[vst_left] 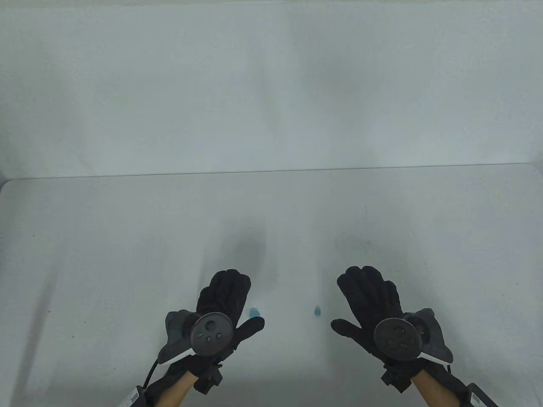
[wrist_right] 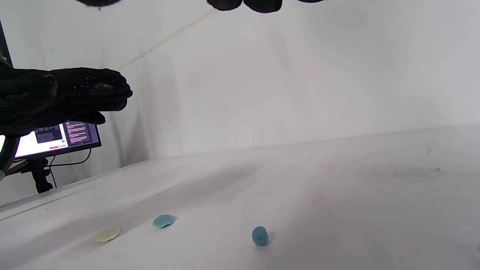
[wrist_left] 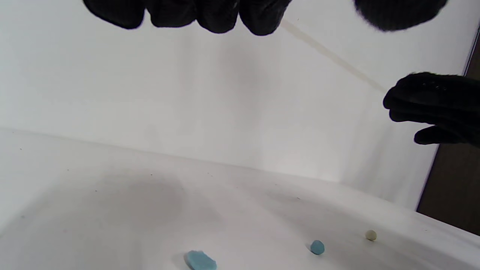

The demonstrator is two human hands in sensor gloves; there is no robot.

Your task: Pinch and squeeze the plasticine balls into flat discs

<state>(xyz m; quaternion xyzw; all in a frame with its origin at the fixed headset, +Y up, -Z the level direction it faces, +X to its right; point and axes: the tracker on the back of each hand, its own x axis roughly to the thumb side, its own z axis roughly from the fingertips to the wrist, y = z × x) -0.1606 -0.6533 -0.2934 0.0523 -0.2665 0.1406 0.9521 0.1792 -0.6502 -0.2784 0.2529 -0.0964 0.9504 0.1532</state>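
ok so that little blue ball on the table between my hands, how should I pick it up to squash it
Pinch the blue ball across its round sides between thumb and forefinger, coming straight down from above. It sits alone on the table, still rounded, with bare surface all round. The right hand hovers open just beside it, so it is probably the easier one to use.

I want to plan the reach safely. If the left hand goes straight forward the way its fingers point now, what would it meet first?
Probably nothing on the table: the left hand points toward the back wall, over bare table. The flattened blue piece lies beside its thumb, off that line.
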